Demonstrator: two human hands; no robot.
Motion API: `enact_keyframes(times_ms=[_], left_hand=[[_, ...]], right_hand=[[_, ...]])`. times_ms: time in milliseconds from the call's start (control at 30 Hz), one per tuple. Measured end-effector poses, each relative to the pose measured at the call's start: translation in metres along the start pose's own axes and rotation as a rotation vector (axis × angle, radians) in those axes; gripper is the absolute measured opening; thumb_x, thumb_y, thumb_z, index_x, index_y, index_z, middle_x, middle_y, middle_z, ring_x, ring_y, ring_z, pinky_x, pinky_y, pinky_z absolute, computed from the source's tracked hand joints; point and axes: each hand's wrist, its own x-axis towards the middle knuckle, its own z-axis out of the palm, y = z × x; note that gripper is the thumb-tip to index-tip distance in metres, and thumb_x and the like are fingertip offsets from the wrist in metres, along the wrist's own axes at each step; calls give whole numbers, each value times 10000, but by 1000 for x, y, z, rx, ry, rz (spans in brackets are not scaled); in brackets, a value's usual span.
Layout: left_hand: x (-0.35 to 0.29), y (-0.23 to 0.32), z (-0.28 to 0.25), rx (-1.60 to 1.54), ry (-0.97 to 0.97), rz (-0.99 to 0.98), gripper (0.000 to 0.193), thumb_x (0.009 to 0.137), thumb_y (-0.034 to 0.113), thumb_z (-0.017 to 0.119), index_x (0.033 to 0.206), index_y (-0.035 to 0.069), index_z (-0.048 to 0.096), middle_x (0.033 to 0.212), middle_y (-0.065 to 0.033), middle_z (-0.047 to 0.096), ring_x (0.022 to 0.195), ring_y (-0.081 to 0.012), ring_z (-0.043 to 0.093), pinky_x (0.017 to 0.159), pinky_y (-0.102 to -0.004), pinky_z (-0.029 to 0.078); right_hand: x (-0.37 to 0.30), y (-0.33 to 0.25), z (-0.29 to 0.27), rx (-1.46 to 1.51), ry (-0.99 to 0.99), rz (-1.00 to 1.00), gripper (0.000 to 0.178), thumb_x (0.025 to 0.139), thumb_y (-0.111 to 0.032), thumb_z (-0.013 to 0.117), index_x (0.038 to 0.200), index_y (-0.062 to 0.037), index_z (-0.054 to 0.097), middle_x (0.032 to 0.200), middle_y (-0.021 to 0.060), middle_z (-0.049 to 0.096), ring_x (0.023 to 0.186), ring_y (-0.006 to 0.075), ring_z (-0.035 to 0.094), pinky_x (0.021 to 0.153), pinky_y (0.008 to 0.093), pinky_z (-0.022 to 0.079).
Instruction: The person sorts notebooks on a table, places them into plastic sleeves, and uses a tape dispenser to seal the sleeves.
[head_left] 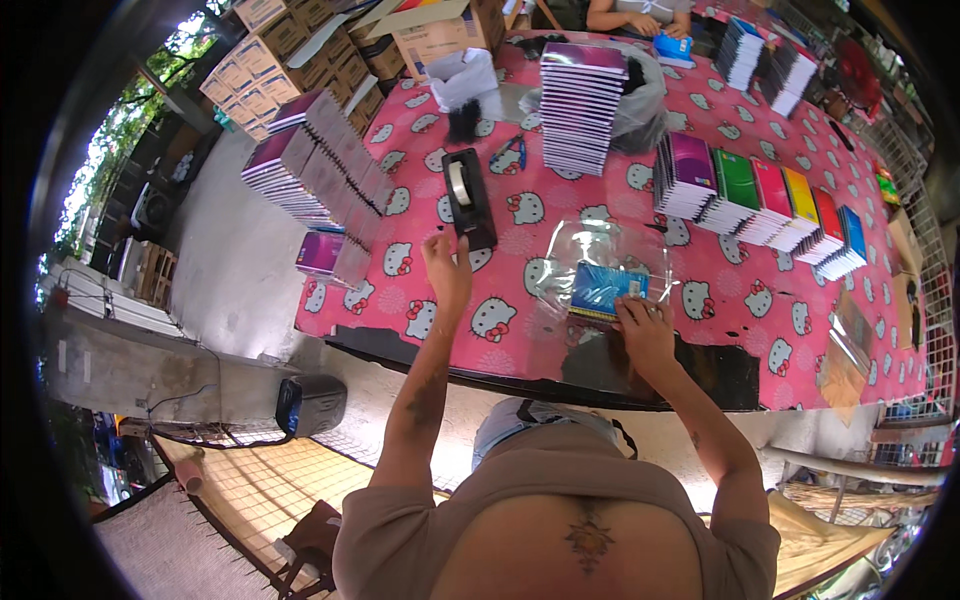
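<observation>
My right hand [646,328] lies on the right end of a small blue spiral notebook [597,289], its fingers stretched over the cover. Clear plastic wrap [625,242] lies around the notebook and spreads beyond its far side. Close to the near end of a black tape dispenser [482,222], my left hand [449,275] is raised with thumb and fingers apart. A pale tape roll [458,185] sits in the dispenser. Whether a strip of tape is at the left fingertips is too small to tell.
A tall notebook stack [580,115] stands beyond the plastic. Colour-sorted notebook stacks [735,185] line the right; purple ones [290,160] fill the left edge. Scissors [512,153] lie past the dispenser. Cardboard boxes [445,40] are at the back. Another person [640,18] sits across the table.
</observation>
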Motion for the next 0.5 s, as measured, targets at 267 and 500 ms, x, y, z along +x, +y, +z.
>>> enact_keyframes(times_ms=[267,500], left_hand=[[40,-10,18,-708,-161,-566,208,865,216,743,981,45,722,736,12,618,616,-94,512,573,-257,415],[13,-27,4,-302,-165,-479,169,817,67,608,865,-37,733,689,-50,661,617,-88,587,550,-230,435]], right_hand=[[0,-1,-2,69,-6,8,419,799,-233,726,1194,-111,651,1117,19,632,1108,214,594,955,433,401],[3,5,-5,104,74,-57,393,793,-238,731,1160,-119,660,1083,8,638,1081,215,607,941,429,409]])
